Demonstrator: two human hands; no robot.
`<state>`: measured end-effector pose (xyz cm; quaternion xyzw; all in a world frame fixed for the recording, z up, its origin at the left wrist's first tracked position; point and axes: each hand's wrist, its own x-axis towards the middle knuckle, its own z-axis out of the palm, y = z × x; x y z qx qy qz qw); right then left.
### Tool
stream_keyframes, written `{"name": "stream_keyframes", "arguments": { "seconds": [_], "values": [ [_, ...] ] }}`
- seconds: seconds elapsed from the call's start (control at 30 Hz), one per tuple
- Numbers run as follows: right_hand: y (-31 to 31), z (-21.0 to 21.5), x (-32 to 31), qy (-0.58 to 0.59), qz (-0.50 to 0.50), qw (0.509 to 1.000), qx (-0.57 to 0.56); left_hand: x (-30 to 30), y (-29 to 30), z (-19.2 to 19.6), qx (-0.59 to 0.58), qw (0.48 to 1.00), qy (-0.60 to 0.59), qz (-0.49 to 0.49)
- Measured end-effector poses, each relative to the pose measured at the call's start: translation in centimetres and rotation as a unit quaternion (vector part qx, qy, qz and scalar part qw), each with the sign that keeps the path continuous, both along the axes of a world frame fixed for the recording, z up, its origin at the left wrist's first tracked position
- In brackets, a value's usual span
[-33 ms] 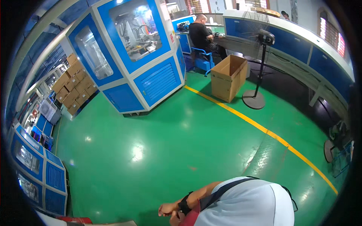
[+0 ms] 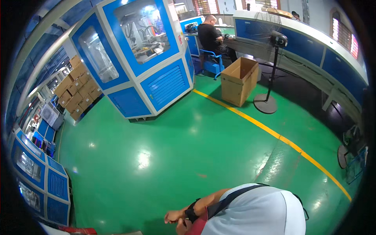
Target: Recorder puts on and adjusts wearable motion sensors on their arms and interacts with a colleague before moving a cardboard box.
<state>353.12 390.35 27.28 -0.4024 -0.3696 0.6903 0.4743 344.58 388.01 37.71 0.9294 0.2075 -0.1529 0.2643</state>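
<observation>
At the lower edge I see my own torso in a white shirt point(image 2: 258, 213) with a dark strap across it. A forearm with a black wristband point(image 2: 192, 211) reaches out to the left over the green floor point(image 2: 176, 156). My left hand point(image 2: 173, 216) is at its end with the fingers curled. It is too small to tell whether it holds anything. Just below it, part of my right hand point(image 2: 183, 226) shows next to a red piece point(image 2: 197, 228) at the picture's edge. The two hands are close together.
A large blue machine enclosure with windows point(image 2: 145, 62) stands ahead. Right of it are an open cardboard box point(image 2: 239, 80) and a pedestal fan point(image 2: 270, 70) by a yellow floor line point(image 2: 274, 135). A person in black sits at a bench point(image 2: 209, 37). Stacked cartons point(image 2: 76, 90) and blue cabinets point(image 2: 35, 172) are on the left.
</observation>
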Motion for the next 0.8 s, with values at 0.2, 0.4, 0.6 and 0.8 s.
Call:
{"name": "stream_keyframes", "arguments": {
  "seconds": [0.2,0.4,0.6,0.8],
  "values": [
    [20.5,-12.7,8.8,-0.479,-0.018,0.752,0.453,5.5,17.8,-3.8,0.006,0.992,-0.102,0.071],
    [32.8,-10.4,16.8,-0.368,-0.048,0.928,0.039,14.4,31.0,-1.7,-0.033,0.952,-0.295,0.074],
    [44.3,-3.4,29.4,0.001,-0.09,0.99,-0.112,25.8,45.3,-2.7,-0.092,0.95,-0.298,0.033],
    [58.8,7.3,38.5,-0.051,-0.092,0.991,-0.086,35.7,57.1,4.6,-0.033,0.959,-0.237,0.15]
  ]
}}
